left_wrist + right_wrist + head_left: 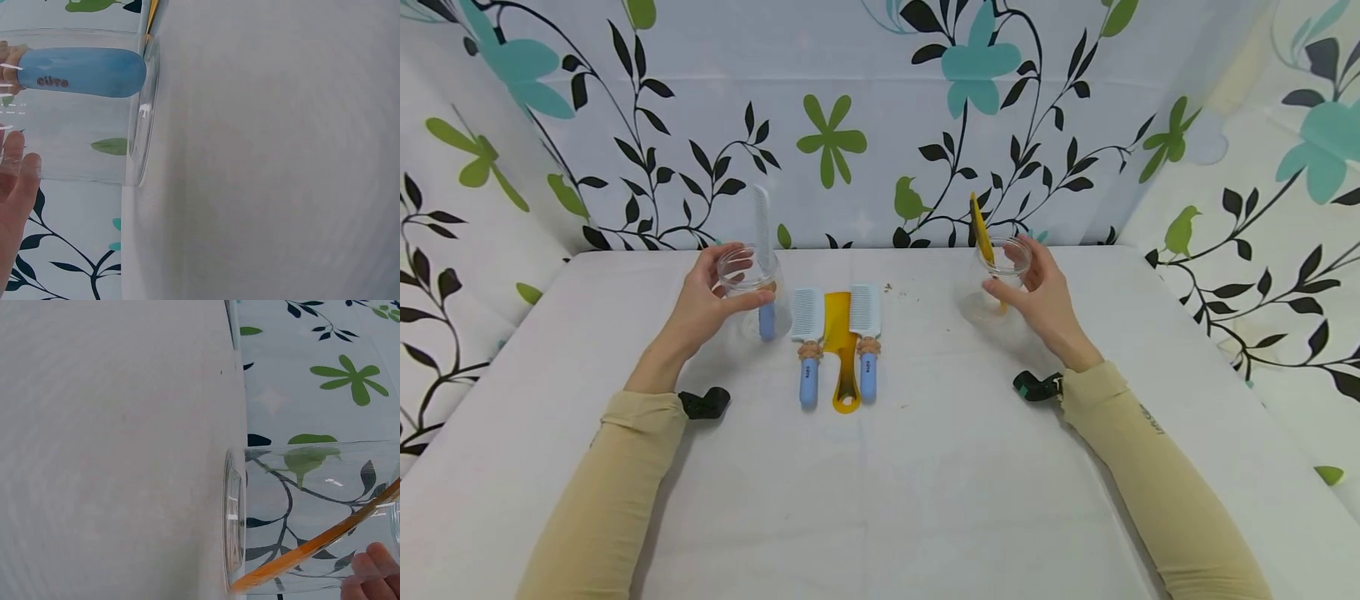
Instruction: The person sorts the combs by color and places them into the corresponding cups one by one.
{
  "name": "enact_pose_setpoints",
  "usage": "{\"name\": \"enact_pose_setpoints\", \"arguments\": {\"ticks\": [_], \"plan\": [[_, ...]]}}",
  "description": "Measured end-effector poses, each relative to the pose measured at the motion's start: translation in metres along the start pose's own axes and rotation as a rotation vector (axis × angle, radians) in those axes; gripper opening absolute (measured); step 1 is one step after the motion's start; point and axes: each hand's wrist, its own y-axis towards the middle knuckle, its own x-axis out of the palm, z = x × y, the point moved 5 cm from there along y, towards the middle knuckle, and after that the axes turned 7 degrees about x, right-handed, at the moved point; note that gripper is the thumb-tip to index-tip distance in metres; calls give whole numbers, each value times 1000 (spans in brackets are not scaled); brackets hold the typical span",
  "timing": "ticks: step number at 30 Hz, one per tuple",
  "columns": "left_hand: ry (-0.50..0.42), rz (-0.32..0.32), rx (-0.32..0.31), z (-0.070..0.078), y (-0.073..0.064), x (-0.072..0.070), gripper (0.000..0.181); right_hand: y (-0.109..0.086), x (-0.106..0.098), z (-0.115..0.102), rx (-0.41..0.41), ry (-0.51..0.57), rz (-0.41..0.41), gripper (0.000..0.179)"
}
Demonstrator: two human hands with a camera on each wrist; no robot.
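Note:
My left hand (694, 296) grips a clear glass jar (741, 282) near its rim, thumb in front and fingers behind. Inside leans a pale blue comb (763, 225), its blue handle (87, 72) low in the jar and its teeth above the rim. My right hand (1047, 298) grips a second glass jar (281, 464) around its upper part. A yellow comb (981, 229) slants in that one and sticks out at the top. Both jar bases are right at the tabletop in the wrist views.
Between the jars, a blue-handled comb (808, 367), a yellow wide comb (838, 321) and another blue-handled comb (867, 367) lie side by side on the white table (865, 500). Behind stands a leaf-patterned cloth (700, 67). Black wrist devices protrude inward from both sleeves.

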Motion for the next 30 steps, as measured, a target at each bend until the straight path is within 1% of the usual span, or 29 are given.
{"name": "enact_pose_setpoints", "arguments": {"ticks": [3, 7, 10, 14, 17, 19, 22, 26, 27, 28, 30], "plan": [[1, -1, -2, 0, 1, 1, 84, -3, -3, -10, -41, -3, 40, 88], [2, -1, -3, 1, 1, 1, 84, -10, -5, -31, -150, -3, 97, 88], [4, -1, -4, 1, 1, 1, 83, -16, -4, -47, -216, 12, 121, 85], [4, 1, -10, 2, 0, 1, 83, -33, 4, -79, -284, 38, 138, 78], [4, 0, -15, 2, 0, 0, 83, -49, 11, -104, -359, 42, 171, 71], [6, 0, -17, 1, 0, -1, 83, -56, 15, -113, -428, 37, 197, 67], [3, 4, -12, 1, 0, -2, 83, -62, 23, -122, -549, 0, 227, 60], [-11, 12, 0, 0, 1, -1, 82, -62, 39, -120, -701, -84, 234, 53], [-19, 14, 3, 0, 1, 0, 81, -61, 44, -118, -724, -104, 225, 52], [-25, 16, 4, 0, 1, 0, 81, -59, 49, -115, -731, -115, 211, 52], [-38, 19, 5, -1, 1, 2, 80, -55, 59, -110, -719, -139, 166, 50]]}}
